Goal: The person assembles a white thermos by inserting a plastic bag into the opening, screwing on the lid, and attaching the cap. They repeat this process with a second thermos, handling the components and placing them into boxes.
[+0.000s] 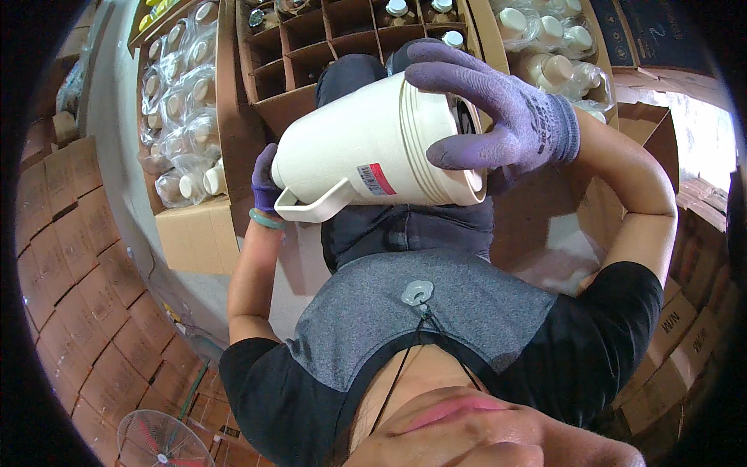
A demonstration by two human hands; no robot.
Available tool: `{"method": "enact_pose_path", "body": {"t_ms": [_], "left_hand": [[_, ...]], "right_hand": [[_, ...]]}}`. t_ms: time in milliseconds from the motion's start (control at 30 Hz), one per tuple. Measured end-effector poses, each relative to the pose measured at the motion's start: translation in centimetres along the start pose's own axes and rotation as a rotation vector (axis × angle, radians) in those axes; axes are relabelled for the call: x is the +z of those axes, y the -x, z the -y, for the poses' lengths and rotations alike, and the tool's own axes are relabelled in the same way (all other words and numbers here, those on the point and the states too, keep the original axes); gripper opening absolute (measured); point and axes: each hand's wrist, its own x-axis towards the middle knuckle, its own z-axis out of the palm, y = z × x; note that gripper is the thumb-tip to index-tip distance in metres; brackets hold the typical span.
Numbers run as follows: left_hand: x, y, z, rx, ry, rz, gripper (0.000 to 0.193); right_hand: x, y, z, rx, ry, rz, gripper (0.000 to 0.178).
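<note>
Cream plastic jug (373,152) with moulded handle, lying on its side in mid-air in front of my chest, mouth end toward my right, base toward my left, handle on the lower side. Small label with a red patch on its wall.

My right hand (510,109), purple knit glove, is curled over the mouth end; fingers (451,74) spread and wrapped across the rim, thumb pressing lower on the wall.

My left hand (264,183), same purple glove, is mostly hidden behind the jug's base; it touches the base end, but I cannot tell how the fingers sit. Green bracelet (267,220) on that wrist.

Behind the jug: an open cardboard box with dividers (311,47), some cells holding capped bottles. Left of it, a carton of bagged jars (183,101). Stacked brown cartons (85,257) beyond. A fan (163,440) low at left.
</note>
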Motion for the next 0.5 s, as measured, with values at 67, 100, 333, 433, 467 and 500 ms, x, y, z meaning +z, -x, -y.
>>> {"method": "enact_pose_path", "body": {"t_ms": [67,100,333,433,467,500], "left_hand": [[0.5,0.3,-0.1,0.028,-0.021,0.018,0.038],[0.6,0.3,-0.2,0.049,-0.036,0.029,0.038],[2.3,0.5,-0.8,0.090,-0.124,-0.019,0.038],[2.1,0.1,-0.9,0.039,-0.085,-0.039,0.038],[1.7,-0.1,-0.9,0.029,-0.071,-0.044,0.038],[1.4,-0.3,-0.8,0.023,-0.056,-0.058,0.038]], "right_hand": [[0.2,0.0,0.2,0.029,0.008,-0.038,0.091],[0.2,0.0,0.2,0.027,0.023,-0.046,0.091],[-0.5,0.1,-0.1,-0.079,0.191,-0.044,0.059],[-0.6,0.2,-0.3,-0.098,0.227,-0.030,0.054],[-0.5,0.1,-0.3,-0.106,0.232,-0.031,0.055],[-0.5,0.0,-0.3,-0.116,0.231,-0.041,0.055]]}}
